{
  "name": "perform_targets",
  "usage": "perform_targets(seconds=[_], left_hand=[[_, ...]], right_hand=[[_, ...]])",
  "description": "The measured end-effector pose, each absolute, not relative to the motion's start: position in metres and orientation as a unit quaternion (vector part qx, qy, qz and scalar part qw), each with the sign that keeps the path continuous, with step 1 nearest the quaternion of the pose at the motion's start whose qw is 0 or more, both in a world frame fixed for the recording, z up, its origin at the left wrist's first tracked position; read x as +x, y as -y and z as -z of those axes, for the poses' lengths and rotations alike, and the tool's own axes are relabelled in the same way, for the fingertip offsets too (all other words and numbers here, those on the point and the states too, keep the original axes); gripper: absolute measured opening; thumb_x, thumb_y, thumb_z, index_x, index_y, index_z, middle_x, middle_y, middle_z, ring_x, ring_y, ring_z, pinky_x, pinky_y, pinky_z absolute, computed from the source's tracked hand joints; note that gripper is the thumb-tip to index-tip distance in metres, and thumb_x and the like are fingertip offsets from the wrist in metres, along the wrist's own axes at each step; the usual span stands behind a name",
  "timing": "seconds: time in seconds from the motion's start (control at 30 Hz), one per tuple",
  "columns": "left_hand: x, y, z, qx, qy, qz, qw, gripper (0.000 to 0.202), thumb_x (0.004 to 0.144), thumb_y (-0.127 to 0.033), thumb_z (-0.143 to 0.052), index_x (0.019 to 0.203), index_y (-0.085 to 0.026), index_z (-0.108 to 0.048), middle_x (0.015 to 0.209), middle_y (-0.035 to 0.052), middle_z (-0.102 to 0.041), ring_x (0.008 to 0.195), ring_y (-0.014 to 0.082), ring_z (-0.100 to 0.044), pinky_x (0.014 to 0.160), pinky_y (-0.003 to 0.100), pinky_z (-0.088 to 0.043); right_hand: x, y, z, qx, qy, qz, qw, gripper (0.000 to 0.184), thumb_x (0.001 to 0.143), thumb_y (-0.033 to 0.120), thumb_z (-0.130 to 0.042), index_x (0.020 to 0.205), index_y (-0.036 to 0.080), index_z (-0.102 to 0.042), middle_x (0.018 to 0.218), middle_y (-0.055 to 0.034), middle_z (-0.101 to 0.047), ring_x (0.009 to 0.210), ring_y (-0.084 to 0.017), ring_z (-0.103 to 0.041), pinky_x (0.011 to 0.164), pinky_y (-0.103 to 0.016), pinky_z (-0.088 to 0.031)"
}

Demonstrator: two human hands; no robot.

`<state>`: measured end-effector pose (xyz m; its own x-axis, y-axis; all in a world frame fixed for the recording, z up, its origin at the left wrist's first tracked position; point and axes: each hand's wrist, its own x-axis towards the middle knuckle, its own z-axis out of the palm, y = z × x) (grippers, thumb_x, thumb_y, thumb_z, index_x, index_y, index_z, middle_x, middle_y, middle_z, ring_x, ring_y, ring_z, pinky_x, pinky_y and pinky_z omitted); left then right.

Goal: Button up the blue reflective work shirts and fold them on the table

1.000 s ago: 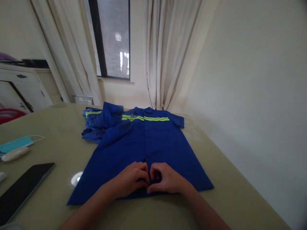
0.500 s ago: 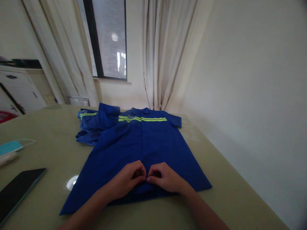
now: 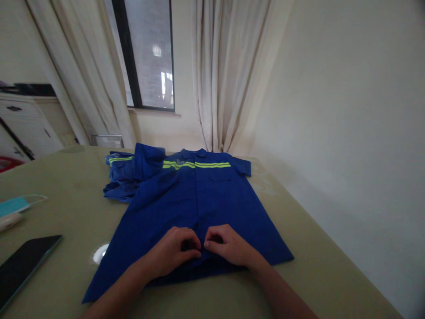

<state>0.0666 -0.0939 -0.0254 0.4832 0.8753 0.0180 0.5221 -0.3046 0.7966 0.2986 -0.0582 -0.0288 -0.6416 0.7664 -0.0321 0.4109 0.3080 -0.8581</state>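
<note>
A dark blue short-sleeved work shirt with yellow-green stripes across the chest lies spread on the table, collar at the far end and hem towards me. My left hand is closed in a pinch on the front of the shirt, low down by the centre placket. Just to its right, my right hand pinches at the same placket. The fingertips of both hands almost meet. Any button or buttonhole between them is too small to make out.
Crumpled blue clothing with matching stripes lies at the shirt's far left. A black phone, a white object and a blue face mask are on the table's left side. A wall borders the table's right edge.
Both hands stay at the placket. Their fingertips have drawn very slightly apart, the left hand shifting a little left and down. The shirt lies much as before.
</note>
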Motion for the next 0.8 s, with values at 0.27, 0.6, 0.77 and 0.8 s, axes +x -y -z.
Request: perform_targets(seconds=[0.27,0.6,0.77,0.8], left_hand=[[0.076,0.099,0.035,0.791,-0.457,-0.313,0.260,0.016,0.091,-0.019,-0.061,0.104,-0.026,-0.069,0.099,0.0013,-0.071,0.094,0.0189,-0.066,0.086,0.032,-0.049],[0.081,0.103,0.032,0.751,-0.460,-0.397,0.257,0.018,0.092,-0.017,-0.054,0.100,-0.026,-0.066,0.094,0.0004,-0.068,0.086,0.0164,-0.064,0.077,0.028,-0.050],[0.082,0.103,0.030,0.726,-0.479,-0.431,0.240,0.016,0.089,-0.015,-0.059,0.095,-0.026,-0.069,0.090,0.0000,-0.069,0.081,0.0162,-0.064,0.072,0.027,-0.050],[0.082,0.102,0.031,0.725,-0.477,-0.434,0.243,0.017,0.089,-0.015,-0.059,0.096,-0.026,-0.070,0.091,0.0002,-0.070,0.082,0.0164,-0.064,0.074,0.027,-0.051]], right_hand=[[0.293,0.059,0.024,-0.388,0.732,-0.475,0.298,0.026,0.092,0.042,-0.064,0.080,0.019,-0.064,0.066,0.0049,-0.052,0.061,-0.011,-0.043,0.056,-0.024,-0.031],[0.293,0.067,0.019,-0.372,0.741,-0.455,0.325,0.019,0.091,0.039,-0.065,0.089,0.021,-0.060,0.069,0.0053,-0.049,0.063,-0.012,-0.043,0.058,-0.024,-0.033],[0.294,0.069,0.017,-0.355,0.796,-0.356,0.337,0.008,0.084,0.023,-0.067,0.088,0.022,-0.060,0.078,0.0036,-0.056,0.071,-0.013,-0.049,0.065,-0.025,-0.037],[0.293,0.071,0.018,-0.352,0.804,-0.339,0.339,0.007,0.084,0.022,-0.066,0.088,0.022,-0.059,0.079,0.0033,-0.056,0.072,-0.014,-0.050,0.066,-0.025,-0.037]])
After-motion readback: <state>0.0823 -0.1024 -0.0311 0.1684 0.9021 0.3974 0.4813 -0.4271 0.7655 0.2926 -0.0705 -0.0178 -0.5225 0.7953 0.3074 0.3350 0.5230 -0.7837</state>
